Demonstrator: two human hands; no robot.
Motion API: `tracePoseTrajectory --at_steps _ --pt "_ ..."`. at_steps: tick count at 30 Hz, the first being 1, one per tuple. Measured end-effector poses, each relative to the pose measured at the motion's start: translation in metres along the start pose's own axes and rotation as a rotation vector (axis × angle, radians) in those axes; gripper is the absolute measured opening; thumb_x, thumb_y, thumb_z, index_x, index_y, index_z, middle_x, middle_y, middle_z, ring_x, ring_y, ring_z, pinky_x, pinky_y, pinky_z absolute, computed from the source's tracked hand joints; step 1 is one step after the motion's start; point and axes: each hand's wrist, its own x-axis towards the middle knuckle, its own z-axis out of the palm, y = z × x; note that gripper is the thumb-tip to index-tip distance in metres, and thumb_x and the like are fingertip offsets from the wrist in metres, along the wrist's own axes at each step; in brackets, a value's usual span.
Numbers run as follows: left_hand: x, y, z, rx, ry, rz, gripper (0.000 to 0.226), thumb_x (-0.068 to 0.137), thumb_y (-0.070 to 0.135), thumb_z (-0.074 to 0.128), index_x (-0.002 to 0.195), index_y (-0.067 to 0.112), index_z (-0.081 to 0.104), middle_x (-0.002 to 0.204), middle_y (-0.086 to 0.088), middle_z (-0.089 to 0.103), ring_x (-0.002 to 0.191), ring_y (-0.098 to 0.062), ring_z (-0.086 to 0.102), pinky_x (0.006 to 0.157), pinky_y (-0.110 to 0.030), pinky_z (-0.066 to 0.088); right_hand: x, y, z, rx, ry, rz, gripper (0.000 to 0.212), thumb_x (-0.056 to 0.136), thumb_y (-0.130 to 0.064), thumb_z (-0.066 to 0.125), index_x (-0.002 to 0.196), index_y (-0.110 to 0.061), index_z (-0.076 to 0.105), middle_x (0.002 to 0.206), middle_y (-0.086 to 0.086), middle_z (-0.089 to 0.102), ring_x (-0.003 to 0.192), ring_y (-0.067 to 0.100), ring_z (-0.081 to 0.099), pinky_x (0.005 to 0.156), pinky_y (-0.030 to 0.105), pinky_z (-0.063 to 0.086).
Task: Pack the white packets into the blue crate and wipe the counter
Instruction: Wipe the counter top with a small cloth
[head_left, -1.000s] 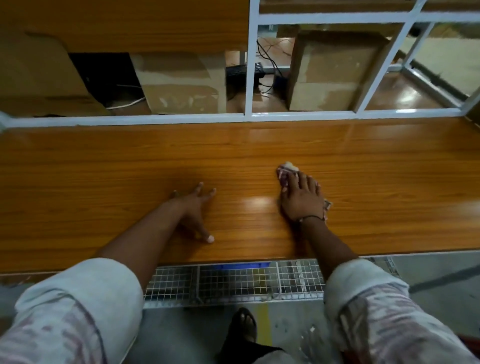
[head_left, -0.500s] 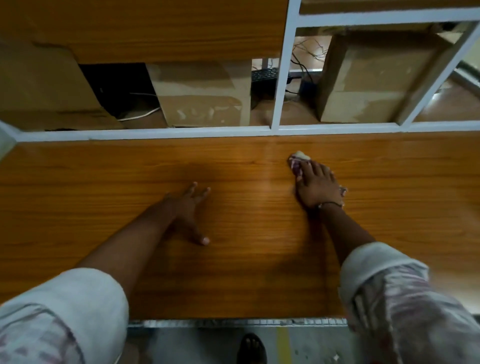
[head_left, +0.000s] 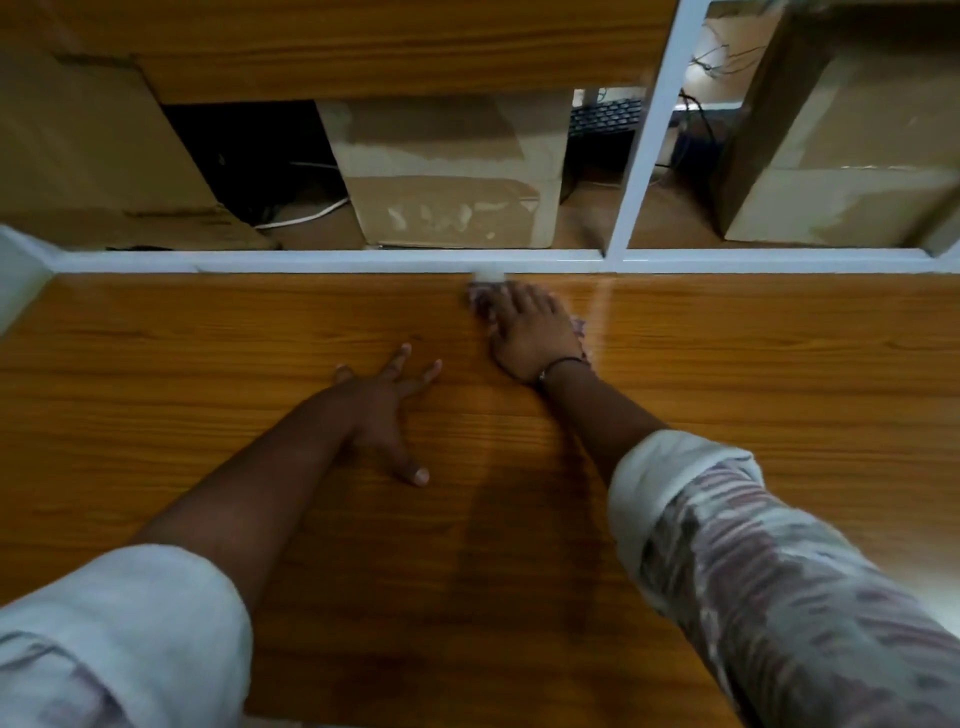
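glossy wood-grain counter (head_left: 727, 364), cardboard boxes (head_left: 447, 171)

hands: 2 (head_left: 382, 410) (head_left: 535, 332) | cloth (head_left: 480, 297): 1 | cardboard boxes: 3 (head_left: 447, 171) (head_left: 852, 150) (head_left: 88, 156) | counter (head_left: 208, 374): 1

Rolled pale patterned sleeves (head_left: 727, 519); a thin dark bracelet (head_left: 561, 364) circles the right wrist.

My right hand (head_left: 535, 332) now presses the cloth (head_left: 480, 301) right up against the white frame (head_left: 332, 261) at the back of the counter (head_left: 779, 364), farther out than a second ago. My view sits closer; the floor below the counter's front edge is gone.
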Motion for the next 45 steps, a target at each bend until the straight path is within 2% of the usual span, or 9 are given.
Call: tracePoseTrajectory --at_steps 3,5,12,15,19,23,33,41,45 --pt "0.002 -0.002 0.001 -0.016 0.016 -0.012 0.147 0.047 0.083 0.078 0.148 0.053 -0.024 0.157 0.002 -0.04 0.153 -0.036 -0.006 0.117 -0.069 -0.006 -0.025 -0.023 0.007 0.004 -0.052 -0.312 0.057 0.101 -0.045 0.038 0.154 -0.025 0.033 0.16 0.008 0.033 0.147 0.032 0.026 0.12 0.05 0.02" --pt "0.002 -0.009 0.006 -0.036 0.031 -0.027 0.15 0.039 0.09 0.074 0.146 0.055 -0.026 0.157 0.003 -0.039 0.152 -0.041 -0.009 0.117 -0.069 -0.004 -0.043 -0.002 0.0 0.066 -0.028 -0.357 0.054 0.101 -0.043 0.041 0.152 -0.025 0.037 0.158 0.006 0.036 0.143 0.029 0.031 0.118 0.049 0.026" --pt "-0.022 -0.031 0.022 -0.067 0.059 -0.014 0.15 0.048 0.079 0.079 0.153 0.044 -0.021 0.159 -0.004 -0.036 0.153 -0.034 -0.015 0.118 -0.063 -0.012 -0.066 0.116 -0.03 0.011 0.005 0.308 0.058 0.101 -0.051 0.024 0.156 -0.032 0.023 0.166 0.004 0.02 0.152 0.03 0.016 0.123 0.048 0.012" --pt "-0.024 -0.029 0.021 -0.074 0.038 -0.021 0.152 0.044 0.081 0.078 0.153 0.044 -0.022 0.159 -0.003 -0.036 0.151 -0.039 -0.017 0.118 -0.065 -0.011 -0.084 0.061 -0.021 0.008 0.012 0.259 0.058 0.102 -0.05 0.023 0.156 -0.031 0.022 0.165 0.005 0.021 0.152 0.03 0.017 0.123 0.049 0.013" --pt "-0.036 -0.035 0.027 0.009 0.051 0.012 0.151 0.049 0.081 0.079 0.154 0.041 -0.022 0.161 -0.004 -0.034 0.152 -0.038 -0.013 0.119 -0.064 -0.008 -0.122 -0.042 0.007 -0.03 -0.057 -0.078 0.06 0.1 -0.049 0.025 0.156 -0.027 0.028 0.162 0.008 0.03 0.148 0.032 0.027 0.12 0.05 0.022" --pt "-0.05 -0.049 0.031 0.083 0.017 0.026 0.153 0.05 0.078 0.081 0.153 0.04 -0.024 0.16 -0.006 -0.035 0.153 -0.037 -0.011 0.119 -0.067 -0.002 -0.2 -0.104 0.03 -0.014 -0.063 -0.318 0.057 0.104 -0.042 0.036 0.158 -0.026 0.028 0.166 0.004 0.022 0.152 0.027 0.019 0.124 0.045 0.015" --pt "-0.079 -0.078 0.048 0.177 -0.015 0.058 0.151 0.053 0.076 0.081 0.153 0.04 -0.026 0.16 -0.007 -0.035 0.153 -0.041 -0.007 0.12 -0.066 0.002 -0.272 -0.068 0.011 0.021 0.089 0.456 0.066 0.095 -0.054 0.022 0.155 -0.029 0.032 0.164 0.006 0.027 0.151 0.03 0.021 0.123 0.047 0.018" --pt "-0.088 -0.109 0.056 0.166 -0.026 0.087 0.16 0.036 0.074 0.084 0.153 0.043 -0.021 0.161 -0.006 -0.033 0.153 -0.038 -0.006 0.119 -0.068 0.009 -0.248 -0.282 0.058 0.074 0.047 0.012 0.06 0.097 -0.04 0.039 0.154 -0.021 0.033 0.162 0.011 0.03 0.151 0.033 0.021 0.123 0.05 0.015" --pt "-0.099 -0.153 0.056 0.009 -0.031 -0.003 0.164 0.029 0.07 0.089 0.151 0.051 -0.019 0.16 0.0 -0.034 0.153 -0.039 -0.006 0.119 -0.064 0.018 -0.236 -0.262 0.058 0.068 0.03 0.01 0.059 0.097 -0.039 0.041 0.153 -0.021 0.037 0.161 0.01 0.033 0.149 0.033 0.025 0.122 0.05 0.02"
